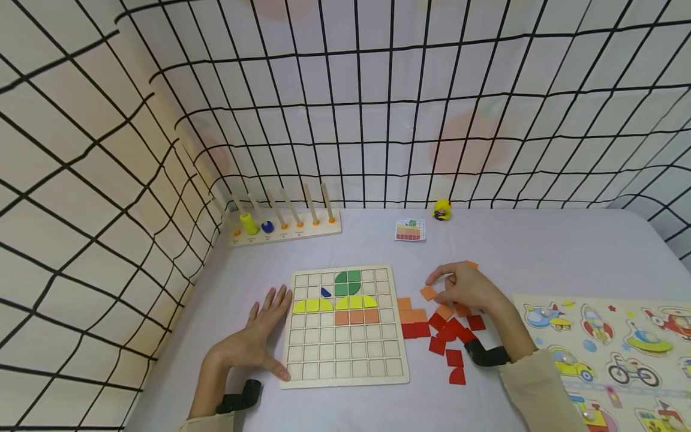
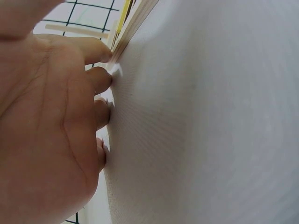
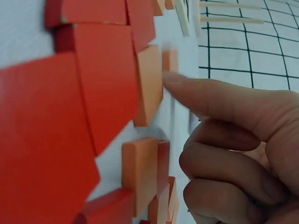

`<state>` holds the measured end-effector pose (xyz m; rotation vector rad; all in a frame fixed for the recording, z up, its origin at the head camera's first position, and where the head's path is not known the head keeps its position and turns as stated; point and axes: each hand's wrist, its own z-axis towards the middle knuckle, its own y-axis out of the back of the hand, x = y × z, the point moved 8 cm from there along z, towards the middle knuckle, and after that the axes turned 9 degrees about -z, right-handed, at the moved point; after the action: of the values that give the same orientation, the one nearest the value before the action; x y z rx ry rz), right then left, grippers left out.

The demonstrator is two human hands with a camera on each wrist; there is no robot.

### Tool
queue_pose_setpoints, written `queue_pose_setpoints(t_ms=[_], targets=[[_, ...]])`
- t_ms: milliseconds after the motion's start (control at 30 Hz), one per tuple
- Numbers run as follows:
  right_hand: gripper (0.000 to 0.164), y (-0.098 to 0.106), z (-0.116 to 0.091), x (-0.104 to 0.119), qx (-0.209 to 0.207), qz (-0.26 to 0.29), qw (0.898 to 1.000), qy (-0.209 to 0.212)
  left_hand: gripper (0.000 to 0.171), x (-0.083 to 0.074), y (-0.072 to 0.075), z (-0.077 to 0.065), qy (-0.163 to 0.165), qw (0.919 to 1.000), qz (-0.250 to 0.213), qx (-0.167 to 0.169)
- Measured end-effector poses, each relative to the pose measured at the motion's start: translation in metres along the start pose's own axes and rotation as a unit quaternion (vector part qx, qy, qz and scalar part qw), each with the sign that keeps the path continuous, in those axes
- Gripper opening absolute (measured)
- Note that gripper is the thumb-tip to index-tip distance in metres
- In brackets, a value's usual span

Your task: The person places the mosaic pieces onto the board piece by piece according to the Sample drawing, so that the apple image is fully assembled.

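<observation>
A square wooden grid board (image 1: 345, 348) lies flat on the table. On it are green quarter-round tiles (image 1: 347, 283), a small blue piece (image 1: 326, 292), a row of yellow tiles (image 1: 312, 305) and three orange squares (image 1: 357, 317). My left hand (image 1: 254, 342) rests at the board's left edge with fingers spread, the thumb at its lower left corner. To the right of the board, my right hand (image 1: 468, 287) pinches an orange square tile (image 1: 428, 293) between thumb and index finger. Loose red tiles (image 3: 105, 79) and orange tiles (image 3: 148, 84) lie beneath and around it.
Behind the board stand a peg rack (image 1: 286, 233) with a few rings, a small pattern card (image 1: 410, 230) and a yellow rubber duck (image 1: 441, 209). A vehicle picture puzzle (image 1: 615, 336) lies at the right. Black-lined netting (image 1: 372, 108) closes off the back and left.
</observation>
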<state>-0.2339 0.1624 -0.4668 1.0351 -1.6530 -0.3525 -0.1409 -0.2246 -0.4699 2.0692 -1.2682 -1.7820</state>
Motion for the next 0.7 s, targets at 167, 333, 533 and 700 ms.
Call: queue_pose_setpoints(t_ms=[167,333,533,700], targets=[[0.029,-0.003,0.005,-0.001,-0.011,-0.018,1.0,0.003,0.157,-0.001,0.0,0.0,-0.002,1.0,0.001,0.0],[0.027,-0.007,0.002,0.025,-0.028,-0.041,0.998,0.032,0.157,0.0,0.0,0.0,0.001,1.0,0.003,-0.002],[0.024,-0.051,0.002,0.09,0.004,-0.017,0.994,0.103,0.157,0.002,0.0,0.0,-0.001,1.0,0.001,-0.001],[0.019,-0.09,0.007,0.14,0.025,-0.039,0.985,0.167,0.156,0.002,0.0,0.0,0.001,1.0,0.003,0.002]])
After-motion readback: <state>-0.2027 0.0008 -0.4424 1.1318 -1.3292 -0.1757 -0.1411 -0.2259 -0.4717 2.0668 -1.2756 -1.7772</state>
